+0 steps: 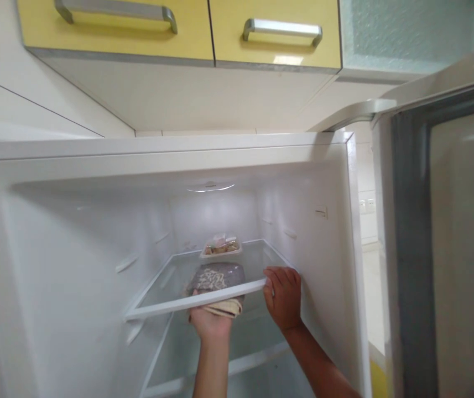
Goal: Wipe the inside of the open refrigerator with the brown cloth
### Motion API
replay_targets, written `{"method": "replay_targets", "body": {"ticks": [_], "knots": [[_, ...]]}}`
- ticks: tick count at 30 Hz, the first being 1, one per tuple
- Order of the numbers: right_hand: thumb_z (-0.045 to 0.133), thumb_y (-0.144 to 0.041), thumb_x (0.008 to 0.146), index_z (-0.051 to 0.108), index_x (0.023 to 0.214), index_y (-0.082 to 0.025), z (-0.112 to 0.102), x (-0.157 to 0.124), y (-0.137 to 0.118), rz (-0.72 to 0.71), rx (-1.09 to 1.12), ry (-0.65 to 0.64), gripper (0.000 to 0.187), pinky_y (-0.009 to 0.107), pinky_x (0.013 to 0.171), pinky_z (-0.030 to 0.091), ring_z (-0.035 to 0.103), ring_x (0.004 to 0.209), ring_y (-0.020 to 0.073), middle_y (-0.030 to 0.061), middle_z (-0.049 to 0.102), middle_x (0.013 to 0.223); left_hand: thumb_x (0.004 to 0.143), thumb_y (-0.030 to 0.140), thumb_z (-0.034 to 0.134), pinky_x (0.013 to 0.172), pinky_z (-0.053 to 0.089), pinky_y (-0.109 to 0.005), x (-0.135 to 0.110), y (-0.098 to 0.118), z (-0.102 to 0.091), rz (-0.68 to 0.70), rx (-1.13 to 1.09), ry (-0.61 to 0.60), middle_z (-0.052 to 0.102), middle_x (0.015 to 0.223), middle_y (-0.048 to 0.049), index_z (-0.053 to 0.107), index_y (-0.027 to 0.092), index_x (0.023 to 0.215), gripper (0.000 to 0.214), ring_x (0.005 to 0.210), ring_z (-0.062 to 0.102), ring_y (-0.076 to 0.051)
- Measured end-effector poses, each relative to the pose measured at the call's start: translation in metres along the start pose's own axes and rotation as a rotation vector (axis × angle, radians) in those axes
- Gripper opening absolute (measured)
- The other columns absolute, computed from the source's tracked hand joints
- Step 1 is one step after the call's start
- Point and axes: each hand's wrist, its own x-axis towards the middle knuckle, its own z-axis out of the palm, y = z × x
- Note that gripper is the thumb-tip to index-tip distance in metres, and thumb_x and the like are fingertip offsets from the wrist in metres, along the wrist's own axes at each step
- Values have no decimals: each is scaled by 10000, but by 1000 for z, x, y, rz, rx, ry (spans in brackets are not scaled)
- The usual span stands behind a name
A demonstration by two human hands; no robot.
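Note:
My left hand (212,323) reaches into the fridge, closed around a folded cloth (225,308) with a beige edge, at the front rim of the upper glass shelf (166,303). A dark grey patterned bundle (215,276) with whitish marks shows just behind that rim; I cannot tell if it lies on the glass or is seen through it as part of the cloth. My right hand (283,296) grips the rim near its right end, fingers curled over it. Farther back on this shelf sits a clear tray of food (220,246).
A lower shelf (257,362) lies beneath. The fridge door (413,249) stands open on the right. Yellow cabinets (116,30) with metal handles hang above the fridge. Short shelf supports (126,264) jut from the side walls, and a lamp cover (211,187) is on the ceiling inside.

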Motion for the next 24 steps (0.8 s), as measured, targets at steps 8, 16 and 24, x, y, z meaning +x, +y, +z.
{"method": "replay_targets", "body": {"ticks": [8, 16, 24], "knots": [[465, -166, 971, 690, 1061, -213, -16, 1, 0, 35, 88, -43, 246, 487, 1115, 377, 626, 1059, 200, 51, 735, 1053, 834, 437, 570, 1040, 501, -559, -85, -3, -1, -24, 135, 199, 793, 1059, -3, 743, 398, 1051, 280, 1089, 715, -291], [437, -237, 999, 705, 1141, -196, -35, -11, 3, 247, 146, -22, 306, 493, 1077, 487, 653, 1175, 234, 91, 745, 1174, 823, 469, 611, 1023, 503, -540, -86, -33, 8, -99, 117, 229, 791, 1058, -8, 724, 421, 1098, 302, 1029, 732, -279], [436, -179, 970, 678, 1195, -191, -35, -17, 8, 156, 94, -29, 331, 490, 1085, 492, 648, 1201, 231, 83, 735, 1211, 916, 573, 411, 928, 548, -545, 0, -74, 44, -200, 28, -56, 727, 1163, -107, 680, 235, 1198, 515, 1029, 694, -294]]}}
